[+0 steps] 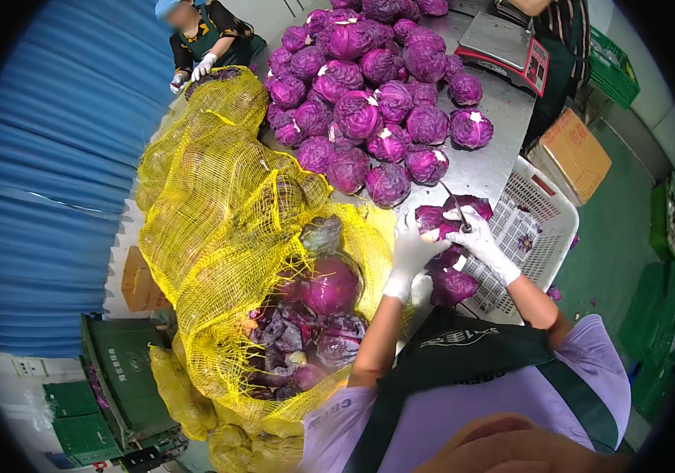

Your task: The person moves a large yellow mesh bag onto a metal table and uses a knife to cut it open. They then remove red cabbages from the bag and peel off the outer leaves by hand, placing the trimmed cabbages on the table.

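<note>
My left hand (413,253), in a white glove, grips a red cabbage (429,217) from its left side, by the pale cut stem. My gloved right hand (484,243) holds a knife (457,206) whose thin blade points up and away over the cabbage. Loose purple leaves (453,287) lie below my hands at the table's near edge, and another dark leaf (474,206) is just beyond the knife. Left of my hands gapes a yellow mesh sack (213,195), with untrimmed red cabbages (331,285) showing in its mouth.
Trimmed red cabbages (358,112) are heaped on the steel table (500,139). A scale (500,41) stands at the far right. A white plastic basket (562,210) is beside the table, near a cardboard box (574,156). One co-worker (219,44) handles the sack's far end; another (562,53) stands beyond the scale.
</note>
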The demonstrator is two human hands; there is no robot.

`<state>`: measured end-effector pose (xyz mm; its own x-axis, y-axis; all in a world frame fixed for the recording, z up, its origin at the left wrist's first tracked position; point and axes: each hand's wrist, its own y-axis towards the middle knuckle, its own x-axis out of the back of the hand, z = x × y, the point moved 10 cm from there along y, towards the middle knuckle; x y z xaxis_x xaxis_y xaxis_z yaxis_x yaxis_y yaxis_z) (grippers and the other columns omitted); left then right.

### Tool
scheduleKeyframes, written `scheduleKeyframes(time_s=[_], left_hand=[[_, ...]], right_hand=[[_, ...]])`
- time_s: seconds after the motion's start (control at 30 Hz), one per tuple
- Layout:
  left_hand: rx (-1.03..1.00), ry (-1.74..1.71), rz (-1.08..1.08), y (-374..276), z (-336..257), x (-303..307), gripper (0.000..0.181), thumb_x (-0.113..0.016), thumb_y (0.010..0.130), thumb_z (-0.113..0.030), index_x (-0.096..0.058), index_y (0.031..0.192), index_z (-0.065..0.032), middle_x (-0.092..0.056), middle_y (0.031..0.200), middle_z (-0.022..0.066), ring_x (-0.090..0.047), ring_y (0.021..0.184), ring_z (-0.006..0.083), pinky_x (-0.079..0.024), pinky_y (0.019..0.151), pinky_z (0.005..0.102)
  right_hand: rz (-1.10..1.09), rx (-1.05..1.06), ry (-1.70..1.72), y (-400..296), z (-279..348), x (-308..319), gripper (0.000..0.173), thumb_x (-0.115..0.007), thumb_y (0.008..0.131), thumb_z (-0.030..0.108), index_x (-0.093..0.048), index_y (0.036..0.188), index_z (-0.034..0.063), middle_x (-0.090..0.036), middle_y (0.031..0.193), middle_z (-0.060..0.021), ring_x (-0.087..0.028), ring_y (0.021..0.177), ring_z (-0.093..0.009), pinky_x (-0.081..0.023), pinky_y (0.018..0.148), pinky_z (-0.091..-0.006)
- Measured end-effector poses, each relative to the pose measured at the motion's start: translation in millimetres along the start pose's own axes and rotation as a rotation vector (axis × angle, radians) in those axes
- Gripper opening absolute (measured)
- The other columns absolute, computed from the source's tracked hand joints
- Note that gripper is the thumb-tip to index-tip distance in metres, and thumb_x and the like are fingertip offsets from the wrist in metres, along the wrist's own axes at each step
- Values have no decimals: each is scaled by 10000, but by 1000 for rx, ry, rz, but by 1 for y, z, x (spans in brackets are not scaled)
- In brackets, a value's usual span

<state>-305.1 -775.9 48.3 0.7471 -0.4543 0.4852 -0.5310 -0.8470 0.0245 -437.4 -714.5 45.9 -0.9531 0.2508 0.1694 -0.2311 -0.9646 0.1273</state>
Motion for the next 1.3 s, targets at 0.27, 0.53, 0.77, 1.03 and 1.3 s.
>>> scheduleKeyframes(time_s=[0.27,0.53,0.77,1.03,1.3], left_hand=[[45,406,-95,-9,-16,-13,1060,-805,531,-378,-263,1346,29,-350,1290,274,-358,1184,422,-327,1007,445],[-47,336,-143,-27,-17,-19,481,-712,648,-419,-665,1063,-181,-290,1374,271,-273,1245,437,-255,1041,470],[-24,274,-178,-42,-5,-14,499,-725,670,-391,-649,1111,-169,-229,1416,254,-215,1288,429,-209,1072,464],[-112,337,-144,-37,-9,-21,617,-744,644,-348,-569,1183,-103,-247,1396,261,-248,1266,426,-224,1059,484],[-41,5,-222,-46,11,-8,1030,-831,553,-244,-246,1351,42,-351,1273,222,-407,1160,318,-341,1007,396]], right_hand=[[31,-340,88,-6,-66,24,379,-751,719,181,-634,1034,7,-648,939,-88,-602,875,-170,-462,815,-291],[-25,71,-679,0,-34,21,278,-577,787,236,-601,937,4,-613,901,-190,-590,835,-339,-465,741,-396],[-29,-119,-27,-15,-27,25,405,-688,755,356,-615,906,-12,-613,844,-110,-584,808,-181,-457,718,-296],[54,442,-609,-4,16,10,171,-615,752,184,-601,860,52,-561,799,-139,-576,744,-290,-466,667,-358],[-203,-246,-834,2,-101,111,257,-592,791,253,-648,883,20,-610,726,-206,-618,704,-346,-505,651,-417]])
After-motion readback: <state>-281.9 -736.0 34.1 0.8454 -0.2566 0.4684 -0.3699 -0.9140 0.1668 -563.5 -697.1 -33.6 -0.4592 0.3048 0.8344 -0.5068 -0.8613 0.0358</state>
